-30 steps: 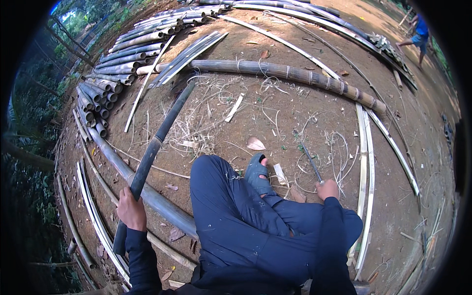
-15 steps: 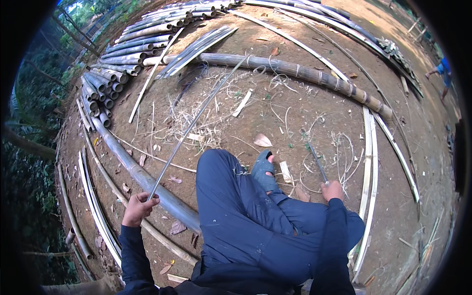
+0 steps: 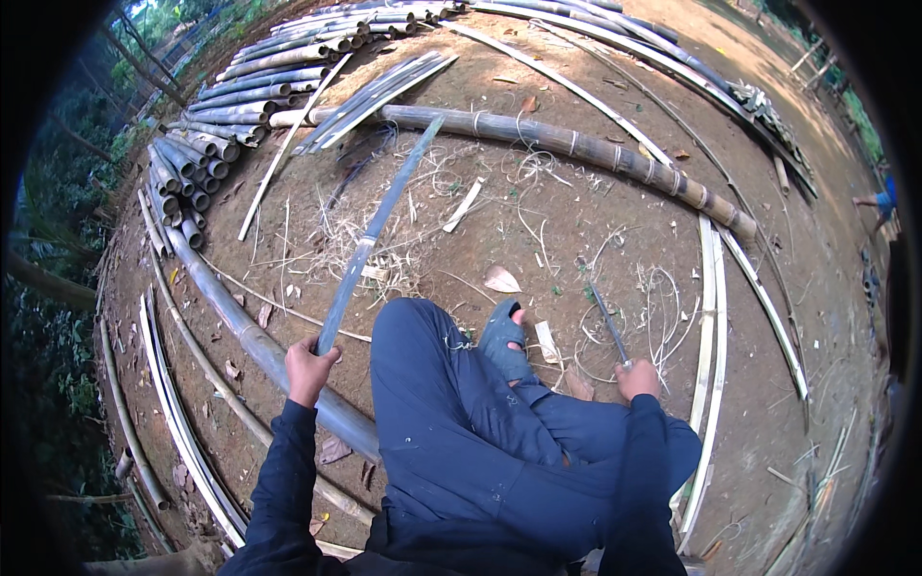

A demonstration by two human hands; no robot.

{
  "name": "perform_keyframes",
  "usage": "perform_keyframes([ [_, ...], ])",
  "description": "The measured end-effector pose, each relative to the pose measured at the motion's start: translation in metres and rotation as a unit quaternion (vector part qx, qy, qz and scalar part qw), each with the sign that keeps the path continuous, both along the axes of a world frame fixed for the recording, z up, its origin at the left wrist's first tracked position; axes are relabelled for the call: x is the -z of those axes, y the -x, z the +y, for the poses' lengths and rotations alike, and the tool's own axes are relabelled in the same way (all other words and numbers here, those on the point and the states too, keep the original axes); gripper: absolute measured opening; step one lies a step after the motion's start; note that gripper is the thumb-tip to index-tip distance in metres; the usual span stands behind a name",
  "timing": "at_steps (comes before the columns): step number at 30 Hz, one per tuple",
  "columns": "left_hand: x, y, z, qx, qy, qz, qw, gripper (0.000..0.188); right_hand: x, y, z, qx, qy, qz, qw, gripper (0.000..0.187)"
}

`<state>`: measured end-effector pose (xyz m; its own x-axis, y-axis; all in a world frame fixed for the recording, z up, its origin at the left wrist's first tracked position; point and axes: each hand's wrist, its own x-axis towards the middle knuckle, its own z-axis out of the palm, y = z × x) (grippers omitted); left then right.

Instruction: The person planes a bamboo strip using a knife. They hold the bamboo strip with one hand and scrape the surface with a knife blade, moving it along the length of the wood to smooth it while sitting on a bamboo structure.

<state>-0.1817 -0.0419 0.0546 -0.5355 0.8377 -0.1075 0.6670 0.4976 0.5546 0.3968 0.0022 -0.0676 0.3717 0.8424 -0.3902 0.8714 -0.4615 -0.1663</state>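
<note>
My left hand (image 3: 310,368) grips the near end of a long bamboo strip (image 3: 362,252), its dark bluish skin facing up and a pale node partway along. The strip points away from me over the ground, its far tip overlapping the thick bamboo pole. By my right knee, my right hand (image 3: 638,380) is closed around the handle of a knife (image 3: 609,322), whose narrow dark blade points forward and slightly left. That handle is mostly hidden inside the fist. Between the hands are my bent legs in blue trousers (image 3: 451,422) and a sandalled foot (image 3: 506,341).
A thick bamboo pole (image 3: 586,146) lies across the ground ahead; another pole (image 3: 252,336) runs beside my left knee. Cut bamboo poles (image 3: 259,88) are stacked at the far left. Pale split strips (image 3: 709,355) lie right, thin shavings (image 3: 370,240) ahead. A person (image 3: 882,200) shows at far right.
My left hand has shifted right and slightly up. The bamboo strip has turned from its thin edge to its broad dark face. The knife stays in my right hand.
</note>
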Motion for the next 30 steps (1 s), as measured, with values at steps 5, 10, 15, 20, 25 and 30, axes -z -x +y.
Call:
perform_keyframes([
  [5,0.038,-0.003,0.047,-0.020,-0.039,-0.052,0.998,0.035,0.003,0.007,-0.001,-0.010,-0.020,0.015,1.000,0.035],
  [10,0.032,-0.006,0.168,0.006,-0.057,0.000,0.998,0.040,0.005,-0.002,-0.003,-0.005,-0.027,-0.002,1.000,0.033],
  [15,-0.021,0.060,0.353,0.015,-0.064,0.166,0.984,0.065,-0.001,0.021,0.006,-0.008,-0.019,0.012,1.000,0.035],
  [20,-0.032,-0.007,0.423,0.076,-0.203,0.440,0.872,0.080,0.006,0.009,0.007,-0.006,-0.018,-0.011,1.000,0.037],
  [25,0.033,-0.117,0.346,0.338,-0.157,0.219,0.902,0.061,0.017,0.004,0.004,0.014,-0.008,0.013,1.000,0.037],
  [30,0.067,-0.162,0.198,0.526,-0.049,0.029,0.848,0.051,0.008,0.011,0.012,0.013,-0.031,0.040,0.999,0.034],
])
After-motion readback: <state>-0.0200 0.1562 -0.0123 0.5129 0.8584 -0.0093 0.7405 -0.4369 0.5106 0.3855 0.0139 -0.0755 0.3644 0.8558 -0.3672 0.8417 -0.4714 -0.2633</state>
